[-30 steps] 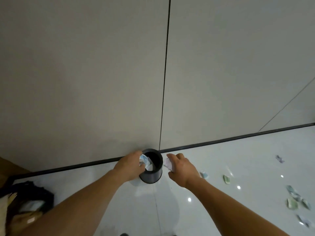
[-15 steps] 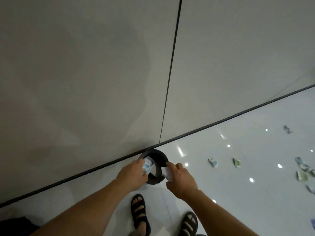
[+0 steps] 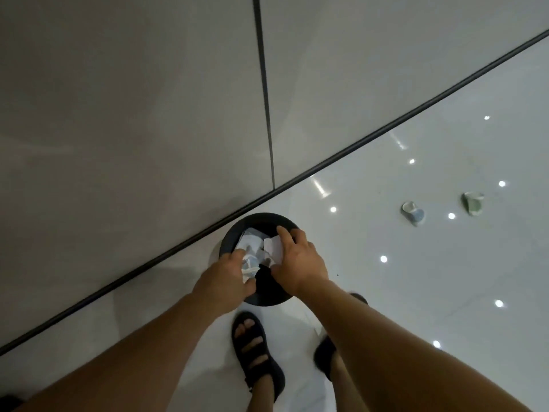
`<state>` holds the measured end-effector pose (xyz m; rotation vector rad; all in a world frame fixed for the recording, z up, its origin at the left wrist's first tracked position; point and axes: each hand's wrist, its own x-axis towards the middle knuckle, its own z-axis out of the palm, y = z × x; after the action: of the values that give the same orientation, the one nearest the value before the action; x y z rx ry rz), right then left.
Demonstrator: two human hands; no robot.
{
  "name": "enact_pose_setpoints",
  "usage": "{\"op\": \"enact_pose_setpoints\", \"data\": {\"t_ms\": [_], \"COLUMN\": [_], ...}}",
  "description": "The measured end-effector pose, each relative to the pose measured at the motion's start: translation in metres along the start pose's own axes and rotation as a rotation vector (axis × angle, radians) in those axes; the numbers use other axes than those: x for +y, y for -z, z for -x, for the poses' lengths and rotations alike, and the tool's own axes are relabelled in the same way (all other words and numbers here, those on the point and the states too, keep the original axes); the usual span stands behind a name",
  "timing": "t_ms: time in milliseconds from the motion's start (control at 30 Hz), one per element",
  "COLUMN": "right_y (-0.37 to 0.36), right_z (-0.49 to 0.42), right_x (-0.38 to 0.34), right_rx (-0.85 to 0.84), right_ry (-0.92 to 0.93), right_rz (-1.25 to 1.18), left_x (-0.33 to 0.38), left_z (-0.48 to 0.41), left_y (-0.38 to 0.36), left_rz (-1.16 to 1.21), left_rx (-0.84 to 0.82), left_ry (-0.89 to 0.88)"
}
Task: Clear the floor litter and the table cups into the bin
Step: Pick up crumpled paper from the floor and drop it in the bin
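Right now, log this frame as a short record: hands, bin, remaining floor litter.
left hand: grips crumpled blue-white litter over the bin
right hand: pinches white paper over the bin opening
bin: black, round, on the floor by the wall
floor litter: blue cup and green cup, lying apart, right of the bin

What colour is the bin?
The bin is black; the head view shows it.

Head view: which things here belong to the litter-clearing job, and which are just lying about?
Job: black bin; left hand holding blue-white wad; right hand holding white paper; blue cup and green cup, both lying on the floor.
Not job: black sandals; wall; light reflections on the floor.
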<state>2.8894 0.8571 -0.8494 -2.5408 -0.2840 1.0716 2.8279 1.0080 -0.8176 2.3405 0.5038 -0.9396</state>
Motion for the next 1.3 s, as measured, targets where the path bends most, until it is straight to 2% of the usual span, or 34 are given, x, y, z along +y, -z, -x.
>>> {"op": "enact_pose_setpoints", "data": {"t_ms": [100, 200, 367, 567, 733, 1067, 1300], "right_y": [-0.016, -0.02, 0.01, 0.093, 0.152, 0.217, 0.237], "right_z": [0.0, 0.018, 0.051, 0.093, 0.13, 0.19, 0.186], "right_x": [0.017, 0.032, 0.048, 0.074, 0.13, 0.291, 0.366], "right_rx": [-0.007, -0.007, 0.024, 0.2, 0.305, 0.329, 0.306], "right_ry": [-0.013, -0.031, -0.099, -0.191, -0.308, -0.488, -0.546], "right_rz": [-0.012, -0.008, -0.032, -0.078, -0.145, -0.279, -0.264], "left_x": [-0.009, -0.007, 0.034, 0.135, 0.233, 0.404, 0.465], "left_z": [-0.003, 0.004, 0.018, 0.028, 0.03, 0.028, -0.002], "left_y": [-0.013, -0.01, 0.018, 0.053, 0.049, -0.03, -0.069], "left_rz": [0.006, -0.081, -0.153, -0.263, -0.35, -0.521, -0.541], "left_rx": [-0.038, 0.006, -0.011, -0.006, -0.034, -0.17, -0.225], "left_ry": [-0.01, -0.026, -0.053, -0.203, -0.321, -0.447, -0.457]}}
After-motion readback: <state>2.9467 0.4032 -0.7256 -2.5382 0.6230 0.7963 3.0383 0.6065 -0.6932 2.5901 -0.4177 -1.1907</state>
